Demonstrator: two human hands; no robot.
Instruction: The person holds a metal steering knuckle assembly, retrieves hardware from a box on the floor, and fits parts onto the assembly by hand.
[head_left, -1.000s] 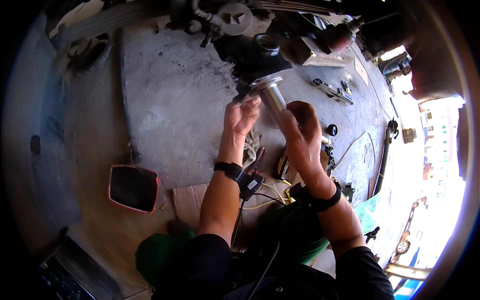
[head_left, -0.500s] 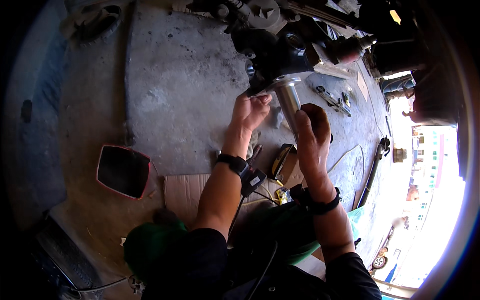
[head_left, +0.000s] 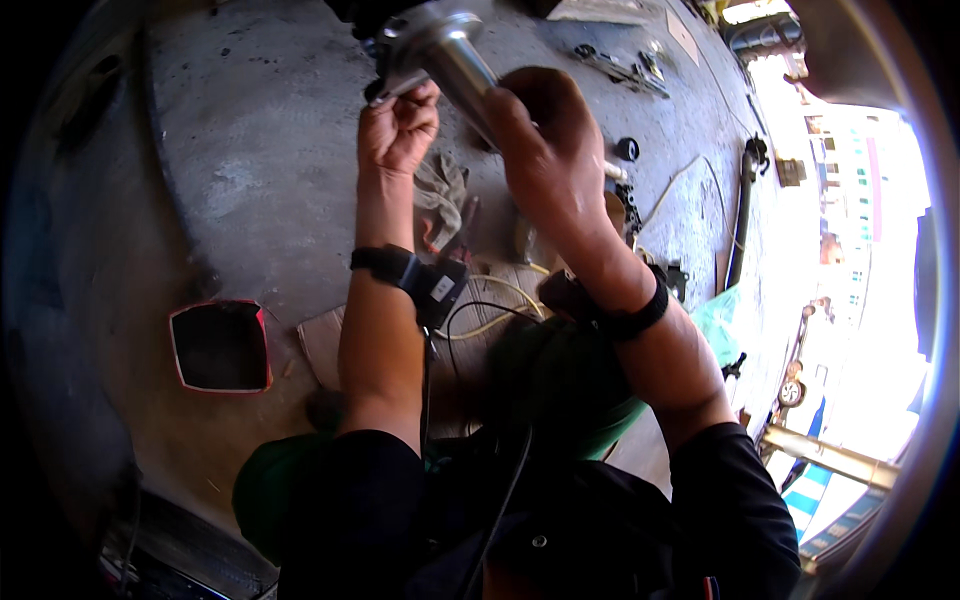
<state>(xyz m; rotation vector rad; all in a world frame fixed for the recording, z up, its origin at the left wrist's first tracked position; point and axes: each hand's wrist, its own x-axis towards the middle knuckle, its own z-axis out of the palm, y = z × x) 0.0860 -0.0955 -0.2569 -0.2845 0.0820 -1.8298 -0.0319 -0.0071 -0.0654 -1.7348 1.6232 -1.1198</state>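
Observation:
A shiny silver metal shaft with a wide round flange (head_left: 462,72) slants across the top of the view. My right hand (head_left: 555,150) is wrapped round the shaft's lower end, thumb along its side. Beneath the flange, my left hand (head_left: 400,130) is closed, its curled fingers pinching the flange's lower edge; the fingertips are partly hidden. Behind the flange sits a dark metal assembly (head_left: 372,18), mostly cut off by the picture's top edge. Each wrist wears a black strap, the left one with a small black box (head_left: 437,290).
On the concrete floor lie a grey cloth glove (head_left: 440,190), a black ring (head_left: 627,149), a metal tool (head_left: 622,70) and a long dark bar (head_left: 745,210). A red-edged black tray (head_left: 220,347) stands at left. Cardboard (head_left: 322,345) and cables (head_left: 500,283) lie near my knees.
The view has shifted, so both hands and the flanged shaft appear higher and farther left. The dark assembly has largely left the picture. Both hands keep their hold.

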